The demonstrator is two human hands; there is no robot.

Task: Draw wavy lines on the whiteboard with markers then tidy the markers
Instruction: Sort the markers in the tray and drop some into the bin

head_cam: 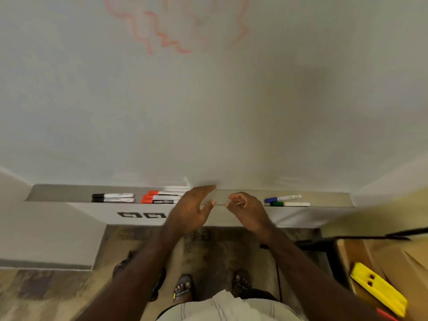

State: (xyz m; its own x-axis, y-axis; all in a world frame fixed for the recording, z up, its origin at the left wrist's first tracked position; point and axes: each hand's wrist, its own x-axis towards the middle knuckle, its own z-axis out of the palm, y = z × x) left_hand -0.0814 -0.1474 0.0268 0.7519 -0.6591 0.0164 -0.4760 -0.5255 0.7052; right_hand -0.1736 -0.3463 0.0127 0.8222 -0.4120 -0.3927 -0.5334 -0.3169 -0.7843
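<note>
The whiteboard (208,100) fills the upper view, with red wavy lines (162,35) drawn near its top. On the marker tray (58,193) below lie two black markers (112,198), several red markers (159,198), a blue marker (282,198) and a green marker (289,204). My left hand (190,209) hovers over the tray just right of the red markers, fingers straight, holding nothing. My right hand (245,209) is beside it, left of the blue and green markers, fingers loosely curled and holding nothing I can see.
A wooden surface at the lower right carries a yellow plastic piece (379,288). A black cable (393,236) runs along its far edge. My sandalled feet (183,288) stand on patterned flooring below the tray.
</note>
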